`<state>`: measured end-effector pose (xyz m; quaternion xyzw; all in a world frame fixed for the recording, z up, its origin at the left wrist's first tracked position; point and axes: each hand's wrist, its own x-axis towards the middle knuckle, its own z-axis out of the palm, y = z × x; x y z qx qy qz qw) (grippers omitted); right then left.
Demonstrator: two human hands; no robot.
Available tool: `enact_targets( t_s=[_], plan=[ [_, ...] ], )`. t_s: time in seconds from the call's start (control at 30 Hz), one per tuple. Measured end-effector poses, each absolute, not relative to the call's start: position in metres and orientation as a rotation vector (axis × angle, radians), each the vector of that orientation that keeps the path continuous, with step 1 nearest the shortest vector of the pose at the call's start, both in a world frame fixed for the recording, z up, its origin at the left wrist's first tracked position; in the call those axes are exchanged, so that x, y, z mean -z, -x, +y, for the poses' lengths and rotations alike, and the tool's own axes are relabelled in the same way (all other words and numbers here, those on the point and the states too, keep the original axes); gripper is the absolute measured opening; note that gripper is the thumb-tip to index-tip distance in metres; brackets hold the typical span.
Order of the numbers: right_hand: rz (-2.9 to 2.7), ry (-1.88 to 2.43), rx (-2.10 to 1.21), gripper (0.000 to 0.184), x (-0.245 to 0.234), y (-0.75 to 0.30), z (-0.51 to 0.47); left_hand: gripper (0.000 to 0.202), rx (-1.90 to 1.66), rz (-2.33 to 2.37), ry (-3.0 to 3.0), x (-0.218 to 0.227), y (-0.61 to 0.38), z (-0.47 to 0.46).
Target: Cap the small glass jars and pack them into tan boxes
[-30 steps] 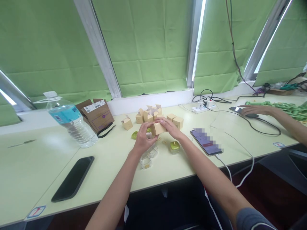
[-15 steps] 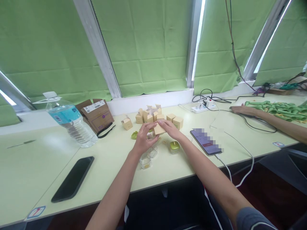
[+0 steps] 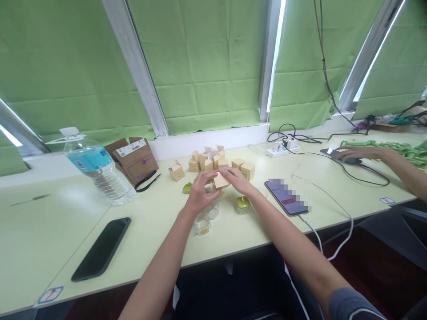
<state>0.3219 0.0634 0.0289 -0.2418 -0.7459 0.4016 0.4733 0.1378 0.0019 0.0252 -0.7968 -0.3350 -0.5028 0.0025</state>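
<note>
While the writing on the bottle [image 3: 89, 158] with its blue label and on the white sticker [image 3: 131, 147] of the carton [image 3: 138, 163] is too small to be read, a small box [image 3: 221, 181] is held between both hands over the table [image 3: 160, 226]. Its left side is gripped by the partly curled fingers of the left hand [image 3: 199, 193]; its top right is covered by the bent fingers of the right hand [image 3: 237, 180]. Similar boxes [image 3: 247, 170] are grouped just behind.
</note>
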Motion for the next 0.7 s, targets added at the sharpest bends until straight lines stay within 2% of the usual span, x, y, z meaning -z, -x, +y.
enact_targets(
  t_s=[0.7],
  plan=[
    [-1.856, 0.780, -0.971, 0.058, -0.0303, -0.3234, 0.0555, 0.045, 1.467, -1.245, 2.405, -0.0226, -0.1338, 0.0038]
  ],
)
